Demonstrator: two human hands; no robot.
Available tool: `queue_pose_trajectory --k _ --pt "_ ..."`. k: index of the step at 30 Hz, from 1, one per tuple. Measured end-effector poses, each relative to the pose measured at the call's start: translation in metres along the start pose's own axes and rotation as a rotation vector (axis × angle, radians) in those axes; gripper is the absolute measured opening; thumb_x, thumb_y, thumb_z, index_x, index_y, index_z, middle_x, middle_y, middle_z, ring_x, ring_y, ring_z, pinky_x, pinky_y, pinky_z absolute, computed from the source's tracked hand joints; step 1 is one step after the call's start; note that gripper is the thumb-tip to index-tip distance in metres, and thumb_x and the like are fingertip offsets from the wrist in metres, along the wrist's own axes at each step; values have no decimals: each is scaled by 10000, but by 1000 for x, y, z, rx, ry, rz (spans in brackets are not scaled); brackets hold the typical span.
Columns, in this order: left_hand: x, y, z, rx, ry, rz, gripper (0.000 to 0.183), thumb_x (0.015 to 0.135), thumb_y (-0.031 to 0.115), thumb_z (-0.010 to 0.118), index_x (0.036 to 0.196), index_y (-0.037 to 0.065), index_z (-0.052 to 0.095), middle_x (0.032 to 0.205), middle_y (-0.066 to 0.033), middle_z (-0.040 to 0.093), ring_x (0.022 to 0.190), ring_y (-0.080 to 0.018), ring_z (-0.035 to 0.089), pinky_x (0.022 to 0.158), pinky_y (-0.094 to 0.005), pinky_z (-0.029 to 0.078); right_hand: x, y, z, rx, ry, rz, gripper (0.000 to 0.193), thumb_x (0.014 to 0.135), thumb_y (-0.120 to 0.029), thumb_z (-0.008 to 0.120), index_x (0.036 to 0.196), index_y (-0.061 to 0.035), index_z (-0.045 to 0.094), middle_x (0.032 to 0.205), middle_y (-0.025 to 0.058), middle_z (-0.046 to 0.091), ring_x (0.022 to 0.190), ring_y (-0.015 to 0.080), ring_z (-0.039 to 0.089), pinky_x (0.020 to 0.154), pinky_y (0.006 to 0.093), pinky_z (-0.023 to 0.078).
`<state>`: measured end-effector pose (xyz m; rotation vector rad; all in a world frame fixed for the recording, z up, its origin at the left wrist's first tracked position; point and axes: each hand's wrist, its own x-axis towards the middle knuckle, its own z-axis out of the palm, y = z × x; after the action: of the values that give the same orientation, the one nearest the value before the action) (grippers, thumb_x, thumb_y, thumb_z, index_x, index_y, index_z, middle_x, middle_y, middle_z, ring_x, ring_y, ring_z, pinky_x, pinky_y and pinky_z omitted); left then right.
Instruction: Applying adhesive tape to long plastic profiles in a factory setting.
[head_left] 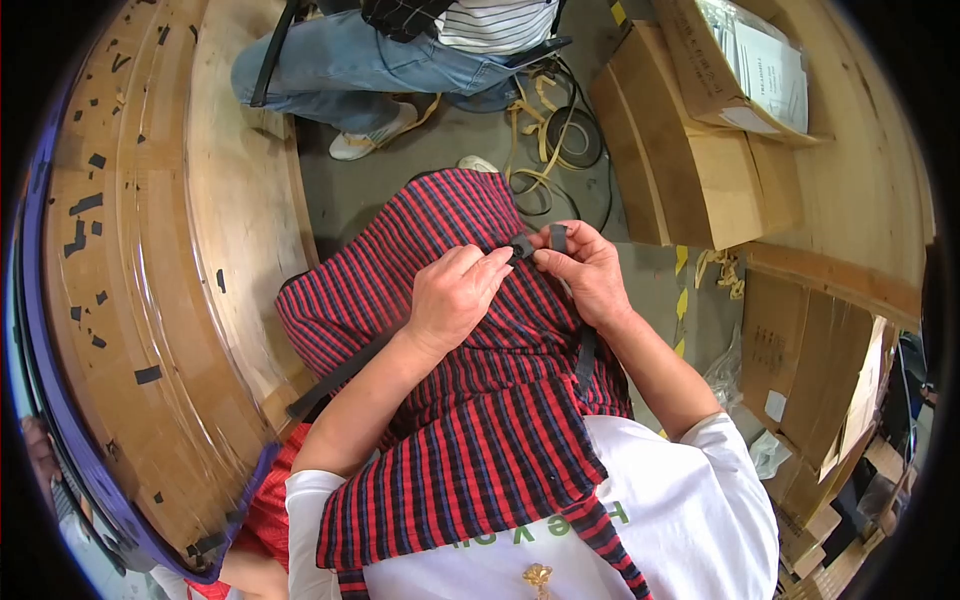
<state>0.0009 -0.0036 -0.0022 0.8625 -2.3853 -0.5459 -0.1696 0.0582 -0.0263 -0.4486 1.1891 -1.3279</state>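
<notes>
Over my lap, covered by a red and black striped apron, both my hands meet. The fingers of my left hand are closed together at a small round black piece; its exact kind is hard to make out. On the other side of this piece, my right hand pinches a dark grey strip between thumb and fingers, its end standing up. A black strap slants from the wooden edge at left toward my left forearm and passes out of sight beneath it.
At left runs a cardboard-covered surface dotted with black scraps. Across from me sits a person in jeans. Yellowish straps and a black roll lie on the floor. A carton with papers stands at the upper right.
</notes>
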Motion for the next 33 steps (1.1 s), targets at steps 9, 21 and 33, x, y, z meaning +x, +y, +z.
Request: queue_pose_trajectory --k 9,21,33 --pt "3 -5 13 11 57 -23 208 707 145 682 898 78 634 618 -15 464 542 -148 522 466 -270 453 2 0 0 -6 -4 9 209 761 52 608 952 -7 546 920 68 617 806 92 569 732 211 463" --pt "4 -3 14 37 50 -12 201 709 136 676 902 93 640 608 -9 464 540 -144 521 458 -265 448 1 2 -2 10 -8 13 222 752 42 620 955 -2 544 924 64 617 818 90 563 743 216 453" --pt "4 -1 15 -13 36 -57 208 709 137 687 902 74 640 595 -35 488 511 -171 511 455 -290 425 0 -1 -2 -12 -9 11 212 756 17 635 950 -8 553 905 52 621 804 82 561 738 214 453"
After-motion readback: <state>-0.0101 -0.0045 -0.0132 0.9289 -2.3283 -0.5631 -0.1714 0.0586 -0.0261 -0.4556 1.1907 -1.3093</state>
